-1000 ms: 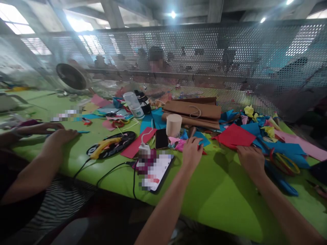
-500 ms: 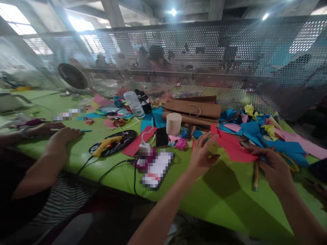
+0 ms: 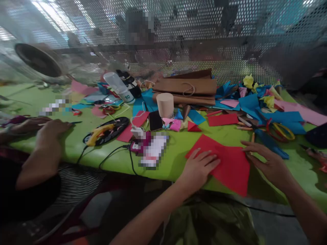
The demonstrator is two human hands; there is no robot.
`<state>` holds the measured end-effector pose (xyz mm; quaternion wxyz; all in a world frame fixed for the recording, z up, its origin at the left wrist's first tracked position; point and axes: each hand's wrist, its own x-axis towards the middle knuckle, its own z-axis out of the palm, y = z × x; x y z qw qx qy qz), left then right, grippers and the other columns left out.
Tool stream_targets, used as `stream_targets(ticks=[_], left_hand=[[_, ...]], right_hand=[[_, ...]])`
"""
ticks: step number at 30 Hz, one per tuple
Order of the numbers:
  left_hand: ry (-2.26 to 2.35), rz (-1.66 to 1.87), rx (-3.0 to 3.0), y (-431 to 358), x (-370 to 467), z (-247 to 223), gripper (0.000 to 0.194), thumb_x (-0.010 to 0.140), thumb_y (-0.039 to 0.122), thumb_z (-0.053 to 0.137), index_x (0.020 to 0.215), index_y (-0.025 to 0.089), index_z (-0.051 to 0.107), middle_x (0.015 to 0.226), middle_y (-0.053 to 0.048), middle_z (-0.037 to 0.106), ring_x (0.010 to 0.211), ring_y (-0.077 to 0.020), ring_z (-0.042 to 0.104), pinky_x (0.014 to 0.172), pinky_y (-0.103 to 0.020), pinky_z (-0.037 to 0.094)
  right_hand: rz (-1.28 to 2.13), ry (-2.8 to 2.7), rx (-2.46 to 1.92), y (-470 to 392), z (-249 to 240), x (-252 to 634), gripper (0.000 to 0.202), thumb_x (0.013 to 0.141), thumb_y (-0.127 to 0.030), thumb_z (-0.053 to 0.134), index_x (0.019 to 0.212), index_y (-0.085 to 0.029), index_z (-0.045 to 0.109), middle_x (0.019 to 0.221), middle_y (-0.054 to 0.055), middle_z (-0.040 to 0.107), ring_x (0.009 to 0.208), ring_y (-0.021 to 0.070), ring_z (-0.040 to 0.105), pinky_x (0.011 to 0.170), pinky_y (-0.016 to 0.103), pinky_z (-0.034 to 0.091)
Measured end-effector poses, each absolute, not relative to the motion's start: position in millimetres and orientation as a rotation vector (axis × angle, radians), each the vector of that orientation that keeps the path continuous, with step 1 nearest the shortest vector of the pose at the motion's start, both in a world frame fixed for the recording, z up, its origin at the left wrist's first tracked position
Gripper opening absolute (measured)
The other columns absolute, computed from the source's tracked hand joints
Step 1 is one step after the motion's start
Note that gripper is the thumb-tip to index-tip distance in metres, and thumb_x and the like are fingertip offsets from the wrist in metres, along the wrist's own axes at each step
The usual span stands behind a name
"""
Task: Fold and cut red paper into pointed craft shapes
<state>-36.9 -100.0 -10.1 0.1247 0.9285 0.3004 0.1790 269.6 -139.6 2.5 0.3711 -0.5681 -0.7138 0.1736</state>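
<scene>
A: Where is the red sheet (image 3: 231, 166)?
B: At the near edge of the green surface (image 3: 178, 166), between the two hands. The left hand (image 3: 200, 166) lies across its left part and hides some of it, including a stretch of the lower left edge.

A: Are those fingers closed?
B: No, they are extended and slightly parted, palm down on the paper.

A: And the right hand (image 3: 270, 166)?
B: At the sheet's right edge, fingers bent, with the forefinger and thumb apart at the tips. A pencil (image 3: 253, 137) shows above the forefinger, but the hand covers part of it. I cannot tell whether the fingers grip it, or whether they touch the paper.

A: What else is hard to read?
B: The screen of the phone (image 3: 154, 149) to the left is mostly pixelated. A tan cylinder (image 3: 165, 106) stands before the folded brown paper (image 3: 184, 87) and blocks part of it. The scissors (image 3: 282, 132) show red and yellow handles beyond the right hand; their blades I can't make out in the clutter.

A: The edges of the view?
B: A dark bundle (image 3: 316, 136) is cut off at the right. At the left, another person's hand (image 3: 55, 128) rests near a thin dark strip, too small to name. The shapes behind the perforated screen (image 3: 199, 58) are blurred.
</scene>
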Motion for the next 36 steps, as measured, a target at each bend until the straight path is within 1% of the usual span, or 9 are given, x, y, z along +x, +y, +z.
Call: stream_targets(ticks=[4, 8, 11, 15, 18, 22, 27, 33, 36], left_hand=[[0.963, 0.414, 2.653, -104.3, -45.9, -12.6, 0.063, 0.09, 0.011, 0.054, 0.149, 0.032, 0.051, 0.152, -0.002, 0.057, 0.141, -0.0221, 0.048, 0.125, -0.049, 0.023], [0.988, 0.36, 2.639, -108.1, -55.8, -8.8, 0.06, 0.091, 0.015, 0.056, 0.148, 0.034, 0.052, 0.157, 0.0, 0.05, 0.146, -0.022, 0.043, 0.124, -0.047, 0.027], [0.978, 0.325, 2.638, -112.1, -62.4, -7.9, 0.056, 0.095, 0.019, 0.055, 0.148, 0.035, 0.051, 0.159, 0.0, 0.048, 0.149, -0.0215, 0.039, 0.125, -0.049, 0.027], [0.973, 0.297, 2.663, -116.7, -67.6, -7.2, 0.057, 0.096, 0.024, 0.058, 0.151, 0.035, 0.048, 0.16, -0.002, 0.046, 0.151, -0.023, 0.037, 0.126, -0.051, 0.026], [0.96, 0.269, 2.693, -117.9, -69.1, -5.5, 0.06, 0.095, 0.026, 0.06, 0.152, 0.04, 0.046, 0.164, -0.001, 0.039, 0.153, -0.0254, 0.034, 0.126, -0.054, 0.025], [0.943, 0.243, 2.701, -116.8, -70.8, -5.1, 0.056, 0.098, 0.027, 0.058, 0.15, 0.044, 0.047, 0.167, 0.0, 0.034, 0.154, -0.0258, 0.031, 0.126, -0.054, 0.023], [0.937, 0.228, 2.677, -115.1, -72.4, -6.4, 0.05, 0.102, 0.032, 0.051, 0.15, 0.044, 0.047, 0.167, 0.002, 0.032, 0.155, -0.0242, 0.028, 0.126, -0.054, 0.02], [0.931, 0.228, 2.67, -114.8, -71.5, -5.2, 0.051, 0.101, 0.031, 0.053, 0.15, 0.044, 0.048, 0.167, 0.001, 0.033, 0.155, -0.0249, 0.029, 0.126, -0.054, 0.021], [0.931, 0.217, 2.673, -114.8, -71.7, -5.9, 0.052, 0.101, 0.031, 0.053, 0.151, 0.044, 0.046, 0.168, 0.002, 0.032, 0.155, -0.0245, 0.028, 0.126, -0.054, 0.02]], right_hand=[[0.362, -2.03, -1.418, -159.7, -5.9, 256.3, 0.033, 0.1, -0.028, 0.052, 0.131, -0.033, 0.064, 0.139, 0.006, 0.067, 0.131, 0.0258, 0.06, 0.108, 0.049, 0.05], [0.349, -2.304, -1.368, -183.3, -20.1, 249.2, 0.048, 0.101, -0.027, 0.053, 0.148, -0.037, 0.052, 0.147, 0.002, 0.062, 0.135, 0.0246, 0.058, 0.112, 0.051, 0.047], [0.269, -2.35, -1.418, -196.7, -28.3, 258.2, 0.048, 0.1, -0.033, 0.055, 0.147, -0.039, 0.054, 0.146, 0.001, 0.062, 0.134, 0.0272, 0.059, 0.111, 0.054, 0.047], [0.165, -2.25, -1.474, -204.5, -24.6, 269.6, 0.039, 0.097, -0.037, 0.058, 0.136, -0.039, 0.064, 0.135, 0.0, 0.07, 0.123, 0.0297, 0.067, 0.106, 0.055, 0.051], [0.201, -2.25, -1.467, -204.2, -19.6, 262.2, 0.046, 0.097, -0.037, 0.059, 0.142, -0.039, 0.059, 0.138, 0.001, 0.068, 0.124, 0.0291, 0.066, 0.103, 0.052, 0.053], [0.267, -2.369, -1.401, -204.9, -23.9, 248.0, 0.053, 0.099, -0.031, 0.058, 0.151, -0.039, 0.049, 0.148, 0.001, 0.06, 0.132, 0.0265, 0.061, 0.108, 0.05, 0.051], [0.255, -2.304, -1.337, -211.0, -29.6, 251.2, 0.051, 0.098, -0.021, 0.057, 0.148, -0.036, 0.053, 0.142, 0.001, 0.066, 0.13, 0.0236, 0.063, 0.105, 0.046, 0.055], [0.275, -2.333, -1.389, -210.9, -26.4, 253.2, 0.053, 0.099, -0.023, 0.056, 0.151, -0.033, 0.049, 0.143, 0.003, 0.065, 0.128, 0.0249, 0.063, 0.104, 0.047, 0.056], [0.25, -2.341, -1.361, -210.7, -25.1, 252.9, 0.049, 0.099, -0.021, 0.055, 0.147, -0.033, 0.055, 0.142, 0.002, 0.066, 0.128, 0.0249, 0.063, 0.104, 0.045, 0.056]])
